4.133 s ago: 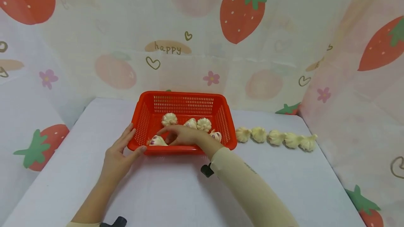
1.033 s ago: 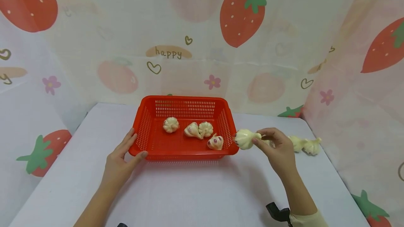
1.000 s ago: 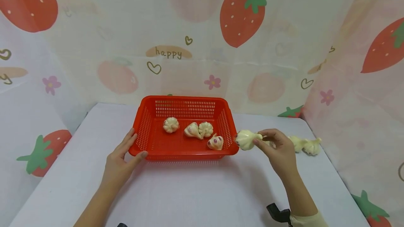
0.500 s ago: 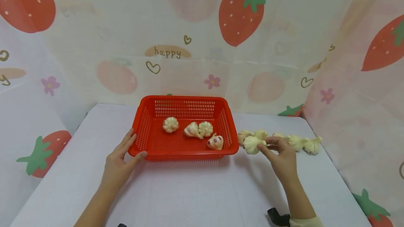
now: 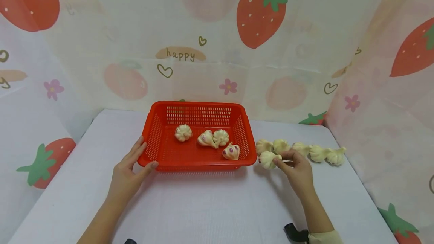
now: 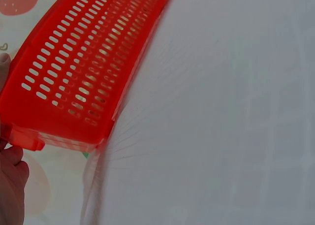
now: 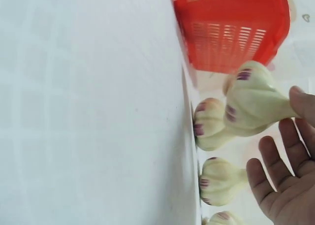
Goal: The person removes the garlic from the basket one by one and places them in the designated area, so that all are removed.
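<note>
- A backdrop (image 5: 217, 22) printed with strawberries, flowers, hearts and the word "happy" is hanging behind and beside the work.
- A white-covered table (image 5: 203, 206) is spreading out beneath everything, its back edge running along the cloth.
- A red basket (image 5: 200, 163) with slotted walls is standing on the table toward the back and is holding four garlic bulbs.
- The left hand (image 5: 128, 172) is gripping the basket's near left corner, its fingers lying along the left side and its thumb pressing on the front rim.
- The right hand (image 5: 297, 168) is pinching a garlic bulb by the stem; thumb and fingertips are clamping it, while the remaining fingers are spreading apart, clear of it.
- The held bulb (image 5: 267, 160) is hanging just above the table near the basket's front right corner, in front of the row's first bulb.
- Five row bulbs (image 5: 318, 153) are lying in a line right of the basket, the nearest sitting just beside its wall.
- Of the basket bulbs (image 5: 183, 133), one is resting apart at the left, two are touching near the middle, and one is showing purple marks near the front right.
</note>
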Motion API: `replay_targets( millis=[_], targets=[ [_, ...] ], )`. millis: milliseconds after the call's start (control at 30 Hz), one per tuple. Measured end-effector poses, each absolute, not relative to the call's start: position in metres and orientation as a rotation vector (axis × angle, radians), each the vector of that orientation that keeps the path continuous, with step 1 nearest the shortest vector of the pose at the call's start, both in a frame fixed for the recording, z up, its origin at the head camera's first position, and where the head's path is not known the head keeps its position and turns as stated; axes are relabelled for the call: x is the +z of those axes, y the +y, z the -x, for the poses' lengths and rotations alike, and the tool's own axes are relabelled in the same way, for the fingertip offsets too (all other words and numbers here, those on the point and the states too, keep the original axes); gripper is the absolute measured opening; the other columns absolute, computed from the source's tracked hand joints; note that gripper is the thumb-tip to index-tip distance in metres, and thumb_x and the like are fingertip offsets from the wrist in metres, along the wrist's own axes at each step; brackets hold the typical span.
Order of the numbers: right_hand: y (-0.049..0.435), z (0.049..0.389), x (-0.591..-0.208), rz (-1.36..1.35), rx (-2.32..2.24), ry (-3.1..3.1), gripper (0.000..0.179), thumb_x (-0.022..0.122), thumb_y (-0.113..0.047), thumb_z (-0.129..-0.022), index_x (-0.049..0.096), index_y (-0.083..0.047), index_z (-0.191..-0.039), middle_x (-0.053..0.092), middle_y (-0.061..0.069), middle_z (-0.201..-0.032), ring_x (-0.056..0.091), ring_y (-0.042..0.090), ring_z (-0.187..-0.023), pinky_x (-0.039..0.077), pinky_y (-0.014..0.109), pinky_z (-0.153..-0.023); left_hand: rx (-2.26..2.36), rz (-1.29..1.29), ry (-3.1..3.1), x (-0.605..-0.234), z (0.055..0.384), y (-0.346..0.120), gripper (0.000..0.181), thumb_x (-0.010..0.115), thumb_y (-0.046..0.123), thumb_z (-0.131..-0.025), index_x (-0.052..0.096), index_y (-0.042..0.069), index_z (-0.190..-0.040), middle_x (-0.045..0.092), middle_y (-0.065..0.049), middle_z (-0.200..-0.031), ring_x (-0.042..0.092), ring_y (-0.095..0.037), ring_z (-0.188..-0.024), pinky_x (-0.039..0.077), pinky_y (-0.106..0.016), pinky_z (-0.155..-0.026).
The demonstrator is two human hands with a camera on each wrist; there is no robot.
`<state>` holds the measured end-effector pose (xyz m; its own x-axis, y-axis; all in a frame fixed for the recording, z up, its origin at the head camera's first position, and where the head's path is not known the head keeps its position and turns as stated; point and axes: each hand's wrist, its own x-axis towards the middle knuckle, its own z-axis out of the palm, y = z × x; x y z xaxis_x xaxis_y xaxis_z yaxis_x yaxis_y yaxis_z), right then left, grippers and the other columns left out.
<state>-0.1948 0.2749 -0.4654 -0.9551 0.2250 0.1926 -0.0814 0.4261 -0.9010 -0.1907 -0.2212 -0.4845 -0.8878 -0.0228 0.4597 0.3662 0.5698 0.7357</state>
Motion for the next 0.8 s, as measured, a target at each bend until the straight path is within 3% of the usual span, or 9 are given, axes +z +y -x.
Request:
replay_targets(
  millis=[267,800],
  targets=[
    [0.276,0.196,-0.473,0.16,1.541,-2.472,0.037,0.088,-0.025,-0.083,0.071,-0.004,-0.109,0.07,0.006,-0.107,0.071,0.008,-0.086,0.055,0.019,-0.075,-1.245,0.27,-2.405,-0.486,0.192,-0.222,0.078,0.086,0.029,-0.085,0.05,0.015,-0.153,0.042,0.005,-0.162,0.039,-0.014,-0.149,0.029,0.0,-0.104],
    [0.274,0.198,-0.482,0.113,1.391,-2.603,0.034,0.086,-0.028,-0.085,0.071,-0.008,-0.107,0.074,0.011,-0.107,0.071,0.017,-0.087,0.055,0.021,-0.075,-1.245,0.259,-2.424,-0.484,0.191,-0.222,0.079,0.085,0.032,-0.086,0.048,0.016,-0.154,0.041,0.006,-0.162,0.039,-0.018,-0.149,0.031,0.0,-0.102]
  ],
)
